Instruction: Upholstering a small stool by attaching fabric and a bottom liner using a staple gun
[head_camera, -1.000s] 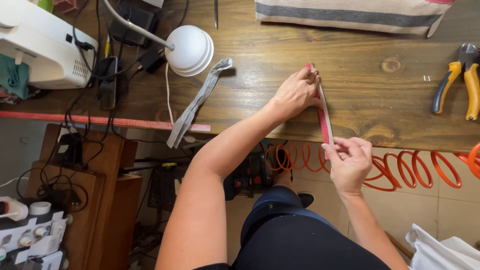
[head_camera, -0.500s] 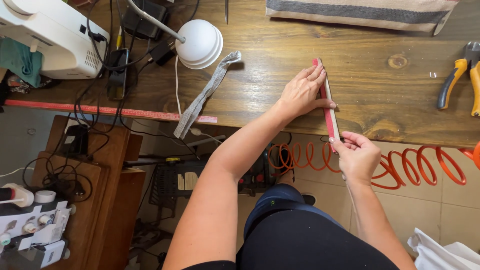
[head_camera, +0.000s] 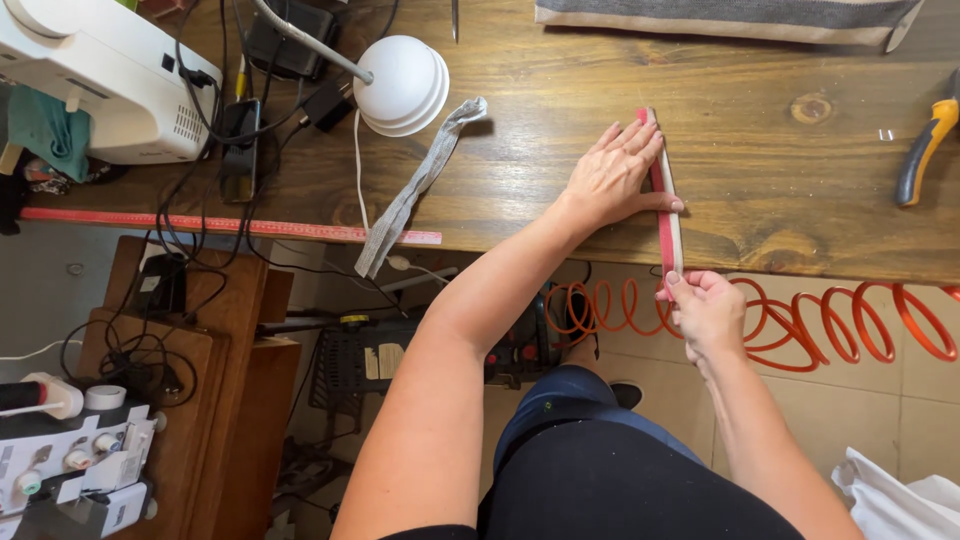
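Note:
A narrow red and pale strip (head_camera: 666, 210) lies stretched across the wooden table (head_camera: 780, 190), running from mid-table to past the near edge. My left hand (head_camera: 615, 175) presses flat on the table along the strip's left side, thumb touching it. My right hand (head_camera: 705, 305) pinches the strip's near end just off the table edge. A grey fabric strip (head_camera: 415, 190) lies loose to the left, hanging over the edge.
A white sewing machine (head_camera: 100, 75) and a white dome lamp (head_camera: 405, 85) stand at the back left among black cables. A red ruler (head_camera: 230, 226) runs along the table edge. Pliers (head_camera: 925, 150) lie at right, folded striped fabric (head_camera: 720, 18) at the back. An orange coiled hose (head_camera: 830, 320) hangs below.
My left hand has flattened and spread along the strip. My right hand has stayed at the strip's near end, pulling it straight; the view shifted slightly.

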